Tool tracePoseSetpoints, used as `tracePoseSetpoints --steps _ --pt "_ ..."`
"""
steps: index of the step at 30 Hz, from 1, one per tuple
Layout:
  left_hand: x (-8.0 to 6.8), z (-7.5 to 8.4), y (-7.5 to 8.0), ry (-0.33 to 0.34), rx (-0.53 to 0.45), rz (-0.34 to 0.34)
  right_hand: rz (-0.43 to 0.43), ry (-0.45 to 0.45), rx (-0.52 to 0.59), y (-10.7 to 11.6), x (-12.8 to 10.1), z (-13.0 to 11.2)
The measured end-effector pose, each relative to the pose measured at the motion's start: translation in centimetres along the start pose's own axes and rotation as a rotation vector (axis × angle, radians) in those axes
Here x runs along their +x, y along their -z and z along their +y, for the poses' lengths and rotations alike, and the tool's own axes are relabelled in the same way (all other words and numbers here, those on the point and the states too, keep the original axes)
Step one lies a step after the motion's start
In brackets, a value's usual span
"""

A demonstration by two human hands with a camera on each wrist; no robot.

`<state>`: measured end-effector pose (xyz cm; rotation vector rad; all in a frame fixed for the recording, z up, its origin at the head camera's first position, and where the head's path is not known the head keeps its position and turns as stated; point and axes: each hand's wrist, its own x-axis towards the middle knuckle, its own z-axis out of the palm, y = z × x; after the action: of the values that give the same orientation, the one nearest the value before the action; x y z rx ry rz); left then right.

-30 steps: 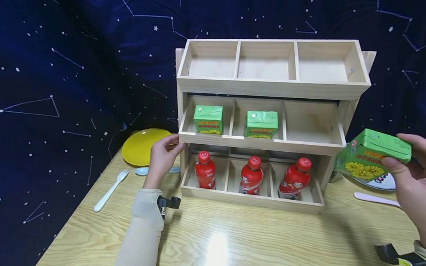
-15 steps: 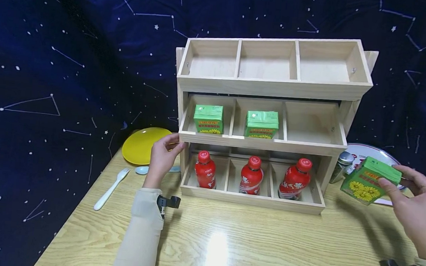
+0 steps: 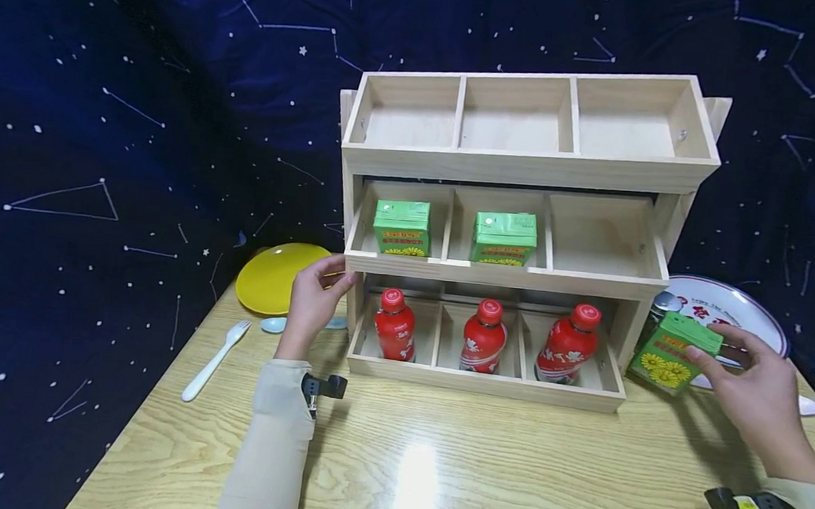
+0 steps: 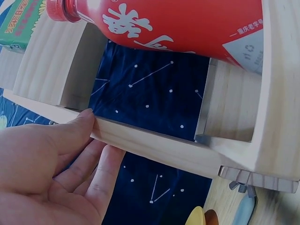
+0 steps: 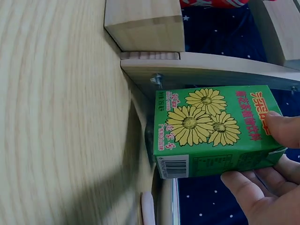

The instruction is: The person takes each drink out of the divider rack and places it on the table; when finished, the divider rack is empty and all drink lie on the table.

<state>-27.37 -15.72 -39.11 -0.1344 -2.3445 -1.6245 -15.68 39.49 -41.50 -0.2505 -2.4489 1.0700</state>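
My right hand grips a green drink carton with yellow flowers, thumb on its front and fingers behind. In the right wrist view the carton is low beside the rack's right side, close over the table. My left hand pinches the left side post of the wooden three-tier rack, thumb on one side and fingers on the other. Two more green cartons sit in the middle tier's left and centre compartments. Three red bottles stand in the bottom tier, one per compartment.
Right of the rack are a glass jar with a metal lid, partly behind the carton, and a white patterned plate. To the left lie a yellow plate, a white fork and a blue spoon. Dark starry cloth hangs behind.
My right hand has carried the green carton downward, then left toward the rack's lower right side. The left hand has stayed on the rack's post.
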Motion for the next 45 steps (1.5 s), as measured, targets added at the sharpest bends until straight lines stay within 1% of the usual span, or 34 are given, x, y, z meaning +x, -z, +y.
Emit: tracePoseSetpoints --steps 6,11,14,21,24,28,31,34,40,43,45 --pt "0.1 -0.2 -0.1 -0.001 -0.019 -0.013 -0.027 0.023 0.053 -0.8 0.3 0.4" --pt "0.0 -0.1 -0.1 0.013 -0.015 -0.012 -0.066 0.013 0.05 -1.1 0.0 1.0" --pt "0.0 -0.2 0.0 0.017 -0.007 -0.01 -0.072 0.015 0.043 -1.2 -0.2 1.2" --pt "0.0 -0.1 0.3 0.01 -0.011 -0.006 -0.089 0.075 0.034 -1.4 -0.2 0.7" --pt "0.1 0.0 0.3 0.002 -0.005 -0.007 -0.082 0.087 0.001 -1.2 -0.2 0.2" --pt "0.1 0.0 0.2 -0.002 -0.005 -0.016 -0.038 0.047 -0.098 -0.4 -0.5 -1.2" --pt "0.1 0.0 0.2 -0.001 -0.011 -0.014 -0.001 0.017 -0.137 0.3 -0.8 -2.8" --pt "0.1 -0.1 0.2 0.002 -0.009 -0.007 0.033 0.024 -0.128 0.8 -1.0 -4.4" --pt "0.1 -0.1 0.2 0.002 0.003 -0.014 0.099 0.089 -0.128 1.2 -1.5 -7.3" --pt "0.1 0.0 0.2 0.003 0.003 -0.013 0.107 0.106 -0.092 1.1 -1.7 -8.9" --pt "0.1 0.0 0.2 0.01 0.004 -0.01 0.112 0.137 -0.046 0.8 -1.8 -10.0"
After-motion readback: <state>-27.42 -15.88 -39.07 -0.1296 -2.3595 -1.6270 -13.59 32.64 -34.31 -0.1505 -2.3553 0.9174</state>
